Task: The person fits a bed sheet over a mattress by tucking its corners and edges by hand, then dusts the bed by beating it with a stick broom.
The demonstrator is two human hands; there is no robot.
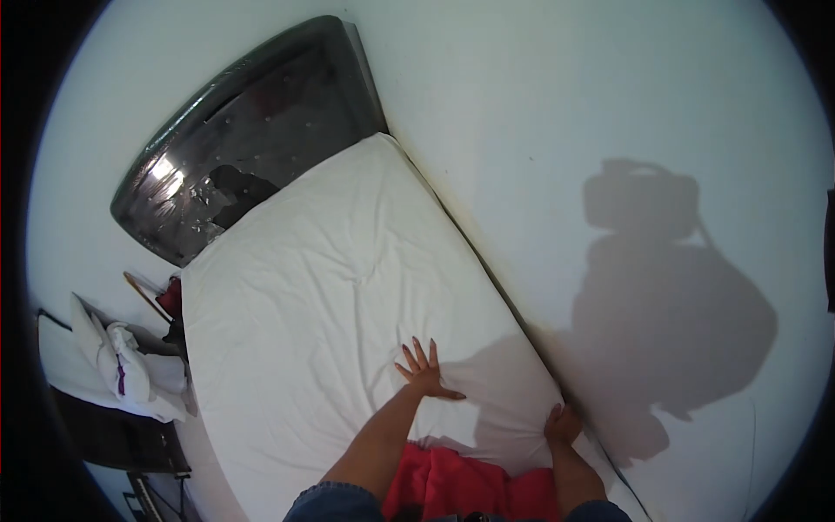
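Note:
A white fitted sheet (pixel 287 287) covers the mattress, with creases running across its middle. My left hand (pixel 424 376) lies flat on the sheet, its fingers spread. At the mattress's wall-side edge, my right hand (pixel 564 424) is closed on the sheet, and folds gather beside its fingers. Its fingertips are partly hidden at the edge. Red cloth (pixel 470 487) lies bunched right below my hands at the near side of the bed.
A dark padded headboard (pixel 270 113) in torn plastic wrap stands at the bed's far end. The white wall (pixel 522 104) runs close along the right side. Pillows and white bedding (pixel 143 370) are piled on the left, above a dark piece of furniture (pixel 122 435).

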